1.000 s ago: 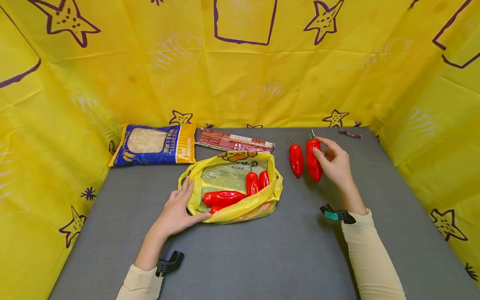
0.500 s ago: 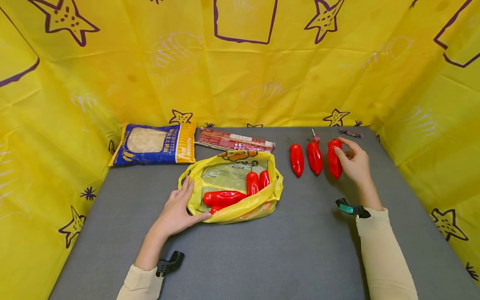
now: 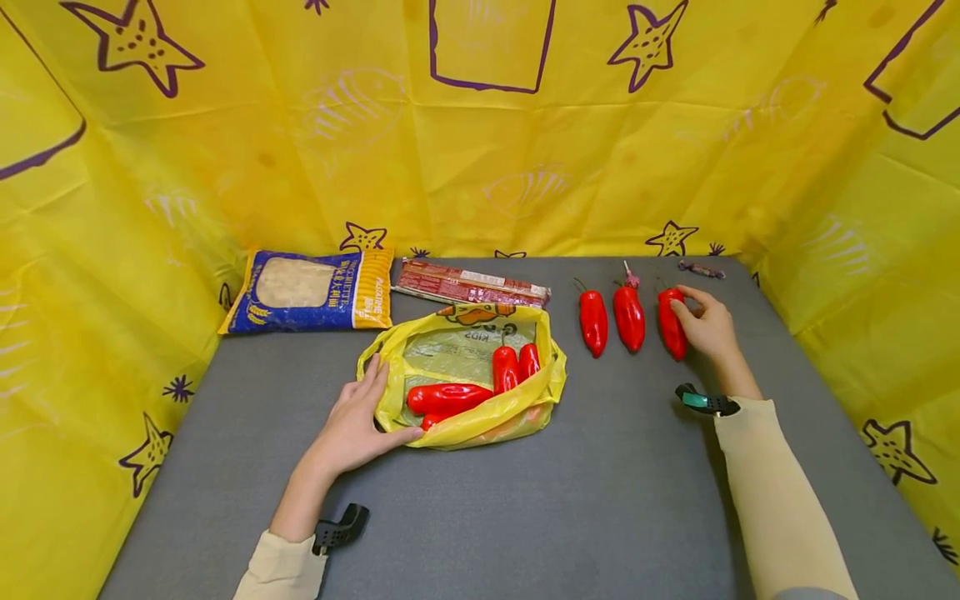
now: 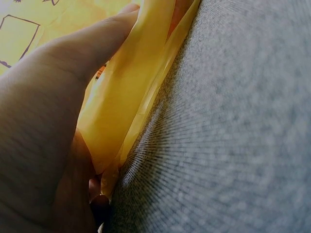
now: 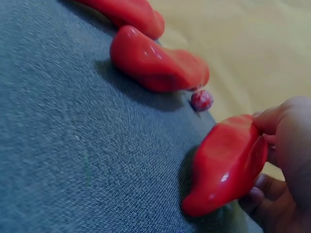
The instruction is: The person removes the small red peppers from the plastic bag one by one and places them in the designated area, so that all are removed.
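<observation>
Three red peppers lie in a row on the grey table: one on the left, one in the middle, and the rightmost pepper gripped by my right hand, its tip touching the table. A yellow plastic bag lies open at the centre with more red peppers inside. My left hand pinches the bag's left rim, thumb under and fingers over. The right wrist view shows the two neighbouring peppers beyond the held one.
A blue and yellow food packet and a long red packet lie at the back of the table. A small wrapped sweet sits at the back right. Yellow patterned sheets wall in three sides.
My right hand left one pepper in the middle of the row, then moved right with another and lowered it onto the table. My left hand kept its hold on the bag.
</observation>
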Available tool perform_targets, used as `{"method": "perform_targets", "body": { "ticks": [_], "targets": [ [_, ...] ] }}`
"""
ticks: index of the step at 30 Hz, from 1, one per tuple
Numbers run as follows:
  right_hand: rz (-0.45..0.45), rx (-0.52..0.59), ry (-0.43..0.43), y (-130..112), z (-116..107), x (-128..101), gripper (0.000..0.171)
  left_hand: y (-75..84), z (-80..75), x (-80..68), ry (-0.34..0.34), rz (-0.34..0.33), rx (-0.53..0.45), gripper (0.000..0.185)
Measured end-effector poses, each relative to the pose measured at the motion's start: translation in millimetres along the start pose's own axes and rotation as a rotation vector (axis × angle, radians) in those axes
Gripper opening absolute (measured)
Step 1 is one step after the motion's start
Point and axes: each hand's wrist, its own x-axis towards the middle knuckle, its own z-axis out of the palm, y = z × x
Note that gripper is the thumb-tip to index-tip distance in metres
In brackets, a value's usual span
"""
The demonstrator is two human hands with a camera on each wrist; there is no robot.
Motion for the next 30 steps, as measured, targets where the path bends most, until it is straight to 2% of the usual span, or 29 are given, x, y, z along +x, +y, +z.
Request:
{"method": "perform_targets", "body": {
  "ticks": [9,13,20,30],
  "targets": [
    [0.001,0.006,0.015,10.8,6.6,9.9,0.052,1.2,0.3,0.1,-0.003,-0.001,0.002,0.127],
    [-0.007,0.021,0.076,12.7,12.2,13.2,0.048,1.6,-0.2,-0.6,-0.005,-0.006,0.003,0.127],
    [-0.056,-0.019,0.196,11.3,23.2,18.7,0.044,1.3,-0.7,-0.5,-0.002,-0.004,0.004,0.127],
    [0.029,0.025,0.204,11.2,23.8,16.8,0.049,1.5,-0.5,-0.6,-0.005,-0.009,0.007,0.128]
  ]
}}
